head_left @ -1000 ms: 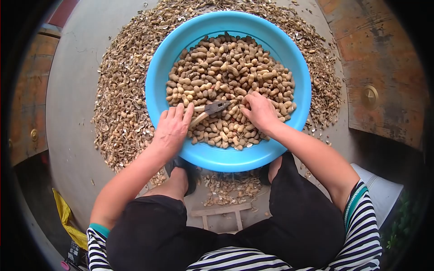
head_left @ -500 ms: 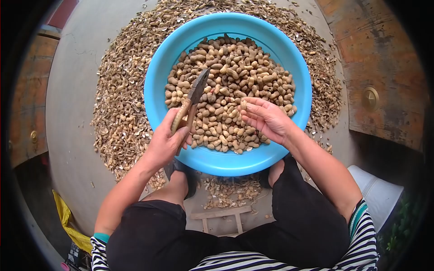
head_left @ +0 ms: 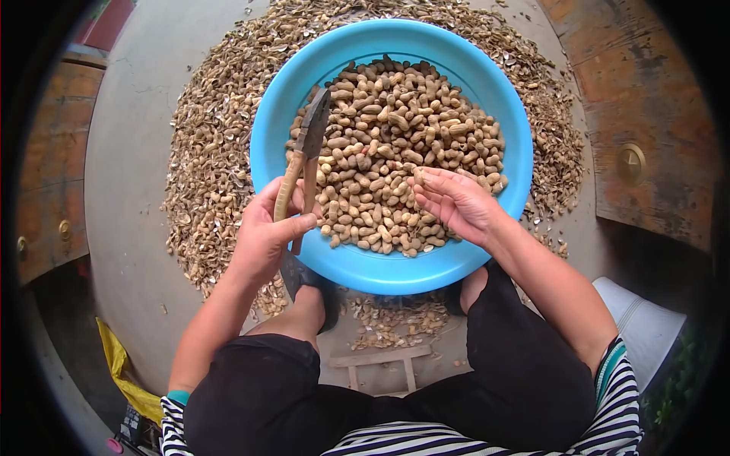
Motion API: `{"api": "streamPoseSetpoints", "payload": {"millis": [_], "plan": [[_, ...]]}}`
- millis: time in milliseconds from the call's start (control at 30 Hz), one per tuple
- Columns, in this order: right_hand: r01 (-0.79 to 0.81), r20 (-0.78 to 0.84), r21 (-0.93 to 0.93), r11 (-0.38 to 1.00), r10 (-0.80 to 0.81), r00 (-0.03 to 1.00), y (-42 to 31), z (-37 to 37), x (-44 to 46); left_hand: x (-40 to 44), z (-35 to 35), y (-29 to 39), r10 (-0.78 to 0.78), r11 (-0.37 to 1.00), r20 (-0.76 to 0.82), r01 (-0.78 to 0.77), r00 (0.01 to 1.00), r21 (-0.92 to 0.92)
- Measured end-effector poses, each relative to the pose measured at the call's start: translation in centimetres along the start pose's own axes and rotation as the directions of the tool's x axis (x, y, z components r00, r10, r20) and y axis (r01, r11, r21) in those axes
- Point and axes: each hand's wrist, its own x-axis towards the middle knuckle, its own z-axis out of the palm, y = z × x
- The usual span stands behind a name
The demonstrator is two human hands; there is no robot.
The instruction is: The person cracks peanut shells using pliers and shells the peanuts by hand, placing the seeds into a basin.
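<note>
Gripping the pliers [head_left: 304, 150], lifted off the nuts [head_left: 395, 129] within the last sec, the L hand [head_left: 261, 235] sits left of ctr, keeping them apart from the peanut [head_left: 420, 175] pinched in the R hand [head_left: 465, 207], right of ctr.

The floor of the round blue plastic basin [head_left: 391, 283] is hidden by brown unshelled peanuts [head_left: 395, 121]. The tan-handled dark metal pliers [head_left: 312, 129] are partly covered by the left hand [head_left: 266, 232]. The small tan piece [head_left: 418, 175], partly masked by the right hand [head_left: 464, 207], cannot be clearly identified. The scattered tan shells [head_left: 209, 152] are cut off at the top.
</note>
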Motion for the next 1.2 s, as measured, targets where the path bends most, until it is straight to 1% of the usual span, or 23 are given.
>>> {"api": "streamPoseSetpoints", "payload": {"millis": [67, 100, 133, 200, 233, 267, 333, 367, 400, 467, 500, 533, 600, 633, 667, 733, 867, 933, 967, 1033, 1100, 1133, 1200], "plan": [[0.007, -0.006, 0.003, 1.0, -0.007, 1.0, 0.0, 0.6, -0.2, 0.3, -0.5, -0.4, -0.169, 0.964, 0.119, 0.19, 0.978, -0.186], [0.014, -0.014, 0.005, 1.0, -0.014, 1.0, 0.0, 0.8, -0.4, 0.3, -0.6, -0.6, -0.217, 0.963, 0.13, 0.234, 0.968, -0.134], [0.015, -0.015, 0.004, 1.0, -0.015, 1.0, 0.1, 0.9, -0.4, 0.1, -0.5, -0.5, -0.216, 0.963, 0.131, 0.233, 0.968, -0.135], [0.023, 0.015, 0.012, 1.0, -0.023, 1.0, 0.1, 0.8, -0.4, -0.2, 0.3, 0.0, -0.194, 0.98, 0.135, 0.186, 0.972, 0.071], [0.026, 0.015, 0.012, 1.0, -0.027, 1.0, 0.0, 0.8, -0.4, -0.2, 0.4, -0.3, -0.184, 0.976, 0.145, 0.164, 0.972, 0.141], [0.032, 0.024, 0.013, 0.999, -0.032, 0.999, 0.0, 0.8, -0.4, -0.3, 0.4, -0.6, -0.183, 0.976, 0.146, 0.162, 0.972, 0.142], [0.038, 0.033, 0.014, 0.999, -0.039, 0.999, 0.0, 0.8, -0.4, -0.4, 0.5, -0.9, -0.062, 0.926, 0.209, -0.021, 0.976, 0.377], [0.039, 0.027, 0.034, 0.999, -0.04, 0.999, 0.0, 0.9, -0.3, -0.5, 0.7, -0.8, -0.018, 0.91, 0.256, -0.09, 0.967, 0.405], [0.038, 0.021, 0.053, 0.998, -0.04, 0.999, 0.1, 0.9, -0.3, -0.5, 0.8, -0.8, -0.017, 0.91, 0.256, -0.091, 0.966, 0.405], [0.049, 0.002, 0.043, 0.998, -0.049, 0.999, 0.2, 1.2, -0.3, -0.6, 1.1, -1.0, -0.029, 0.811, 0.249, -0.123, 0.968, 0.572], [0.058, -0.016, 0.032, 0.998, -0.057, 0.998, 0.2, 1.3, -0.4, -0.6, 1.3, -1.5, 0.07, 0.737, 0.27, -0.232, 0.96, 0.634], [0.058, -0.015, 0.031, 0.998, -0.058, 0.998, 0.2, 1.3, -0.4, -0.6, 1.4, -1.6, 0.072, 0.737, 0.27, -0.233, 0.96, 0.634], [0.066, -0.01, -0.009, 0.998, -0.067, 0.998, 0.3, 1.3, -0.4, -0.6, 1.8, -1.2, 0.162, 0.568, 0.357, -0.382, 0.92, 0.729], [0.067, -0.01, -0.009, 0.998, -0.067, 0.998, 0.4, 1.3, -0.4, -0.6, 2.0, -1.2, 0.2, 0.54, 0.358, -0.408, 0.912, 0.736], [0.08, -0.016, -0.03, 0.996, -0.08, 0.997, 0.5, 1.3, -0.4, -0.6, 2.0, -1.1, 0.201, 0.54, 0.359, -0.409, 0.912, 0.736], [0.093, -0.022, -0.053, 0.994, -0.095, 0.995, 0.6, 1.2, -0.5, -0.6, 2.1, -0.8, 0.072, 0.535, 0.355, -0.337, 0.932, 0.775], [0.087, -0.076, -0.141, 0.986, -0.099, 0.992, 0.6, 1.4, -0.5, -0.6, 1.9, -1.5, 0.095, 0.491, 0.367, -0.364, 0.926, 0.791], [0.078, -0.106, -0.166, 0.983, -0.096, 0.99, 0.7, 1.6, -0.7, -0.6, 1.8, -2.2, 0.182, 0.424, 0.392, -0.432, 0.902, 0.796], [0.086, -0.117, -0.2, 0.976, -0.111, 0.987, 0.7, 1.8, -0.8, -0.7, 1.7, -2.4, 0.182, 0.424, 0.392, -0.431, 0.902, 0.796], [0.094, -0.128, -0.235, 0.967, -0.127, 0.984, 0.6, 2.0, -0.8, -0.8, 1.7, -2.5, 0.161, 0.375, 0.393, -0.425, 0.905, 0.824], [0.099, -0.121, -0.304, 0.947, -0.141, 0.983, 0.5, 1.9, -0.9, -0.9, 1.7, -2.5, 0.155, 0.374, 0.391, -0.421, 0.907, 0.827], [0.098, -0.121, -0.304, 0.947, -0.141, 0.983, 0.5, 1.9, -0.8, -0.9, 1.7, -2.5, 0.149, 0.373, 0.39, -0.417, 0.909, 0.829], [0.094, -0.122, -0.361, 0.928, -0.146, 0.982, 0.5, 2.0, -0.7, -0.9, 1.7, -2.6, 0.146, 0.363, 0.388, -0.414, 0.91, 0.835]]}}
